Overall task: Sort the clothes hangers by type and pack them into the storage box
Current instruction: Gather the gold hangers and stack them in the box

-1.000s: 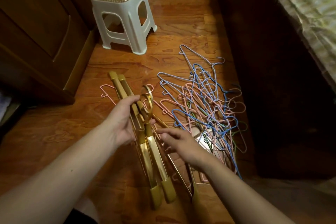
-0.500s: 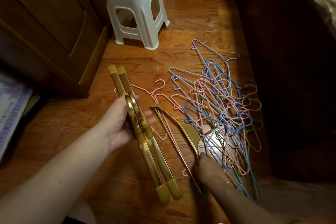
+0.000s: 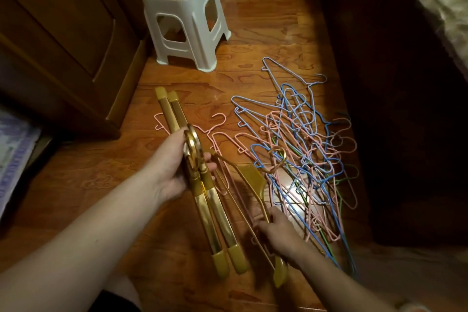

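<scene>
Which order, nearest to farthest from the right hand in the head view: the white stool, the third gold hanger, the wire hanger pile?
1. Third gold hanger: gripped by the right hand.
2. Wire hanger pile: on the floor just beyond, to its right.
3. White stool: far across the floor, upper left.

I saw two gold hangers point(image 3: 202, 185) stacked together, hooks aligned, held off the floor point(image 3: 253, 53) in my left hand point(image 3: 172, 172). A third gold hanger point(image 3: 250, 180) lay on the floor just beside them, my right hand point(image 3: 276, 230) gripping its arm. Thin pink and blue wire hangers point(image 3: 301, 149) sprawled tangled beyond it, toward the floor's right edge.
</scene>
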The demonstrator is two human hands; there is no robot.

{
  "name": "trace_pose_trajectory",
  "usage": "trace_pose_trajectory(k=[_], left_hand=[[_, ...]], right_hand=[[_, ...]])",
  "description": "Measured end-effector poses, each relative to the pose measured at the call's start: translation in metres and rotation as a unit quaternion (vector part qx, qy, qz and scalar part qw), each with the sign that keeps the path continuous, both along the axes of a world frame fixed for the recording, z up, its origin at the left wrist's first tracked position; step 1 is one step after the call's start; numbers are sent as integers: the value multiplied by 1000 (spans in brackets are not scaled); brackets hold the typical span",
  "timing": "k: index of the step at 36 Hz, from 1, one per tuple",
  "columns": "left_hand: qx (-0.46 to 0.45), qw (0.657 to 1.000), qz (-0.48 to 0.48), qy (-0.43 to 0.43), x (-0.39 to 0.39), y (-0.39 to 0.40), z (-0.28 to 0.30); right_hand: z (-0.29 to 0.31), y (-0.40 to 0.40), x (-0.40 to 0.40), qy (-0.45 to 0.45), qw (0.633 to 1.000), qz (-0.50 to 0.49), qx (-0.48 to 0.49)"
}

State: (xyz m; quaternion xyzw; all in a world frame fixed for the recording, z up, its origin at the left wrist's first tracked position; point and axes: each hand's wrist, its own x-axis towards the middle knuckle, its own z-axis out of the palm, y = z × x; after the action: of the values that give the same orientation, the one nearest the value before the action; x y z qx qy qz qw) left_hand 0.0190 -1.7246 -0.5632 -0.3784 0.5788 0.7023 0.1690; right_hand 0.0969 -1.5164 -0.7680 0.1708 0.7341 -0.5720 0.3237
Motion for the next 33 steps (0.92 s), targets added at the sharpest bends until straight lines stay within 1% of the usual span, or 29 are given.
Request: trace_pose_trajectory(k=[2,4,7,8,12,15,18,20,22,23,24,25,27,28,30,32,33], left_hand=[[-3,1000,-9,-1,-5,8,1],[3,1000,-20,-6,-9,15,3],[18,999,-38,-6,-12,26,2],[20,999,-43,-6,-12,29,2],[33,999,-36,-1,-13,37,6],[54,998,-4,14,-14,34,11],[67,997,33,15,-12,33,24],[70,996,54,1,-8,37,37],[101,993,56,6,6,39,50],[87,994,62,-20,14,41,61],[102,992,74,-26,19,41,66],[112,990,76,-49,29,50,89],[114,984,115,-71,48,56,104],[125,983,105,-79,55,65,125],[189,976,66,-81,67,87,174],[227,968,41,-96,80,104,226],[231,967,35,-104,85,109,252]], right_hand=[[11,0,0,30,999,-4,-11],[20,1,-9,64,997,-28,-24],[38,6,-35,169,985,-22,10],[44,8,-44,191,981,-18,10],[71,9,-72,243,970,5,21],[95,1,-79,274,961,29,14],[124,-8,-70,275,959,64,-22],[150,-7,-56,277,956,94,-26],[188,2,-39,274,951,141,11],[214,9,-26,267,948,169,38],[227,14,-20,265,944,187,59],[261,30,-7,236,951,184,78],[287,40,13,225,950,197,85],[310,51,23,218,951,200,91],[359,72,41,200,950,212,110],[419,89,58,189,948,225,124],[452,98,66,179,947,232,133]])
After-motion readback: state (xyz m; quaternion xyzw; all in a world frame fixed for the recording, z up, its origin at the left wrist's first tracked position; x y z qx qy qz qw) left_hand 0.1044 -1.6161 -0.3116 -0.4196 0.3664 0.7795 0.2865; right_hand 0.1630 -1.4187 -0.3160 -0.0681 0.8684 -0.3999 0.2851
